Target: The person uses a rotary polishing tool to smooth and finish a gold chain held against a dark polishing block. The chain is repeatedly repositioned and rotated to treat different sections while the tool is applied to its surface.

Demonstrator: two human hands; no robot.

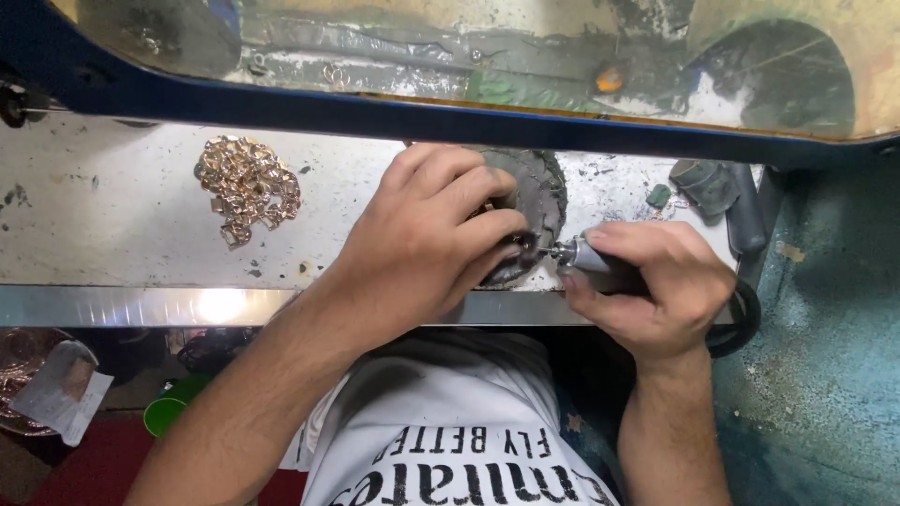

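The left hand (pixel 427 239) lies curled over a dark, round, grimy pad (pixel 539 192) near the front edge of the worn, pale metal bench (pixel 112 220). Its fingers are bent close together and pinch a small gold-coloured piece (pixel 489 208) against the pad; only a glint of it shows between the fingertips, so its shape cannot be told. The right hand (pixel 656 286) is closed around a slim grey rotary handpiece (pixel 586 255), whose thin metal tip points left and meets the left fingertips just at the pad's front rim. A thick black cable (pixel 741 319) loops from the handpiece past the bench's right end. Well apart, toward the bench's left back part, a loose heap of gold-coloured chain links (pixel 247 187) lies bare on the surface. Below the front edge at the left, a green cup (pixel 169 408) stands, its contents unseen.
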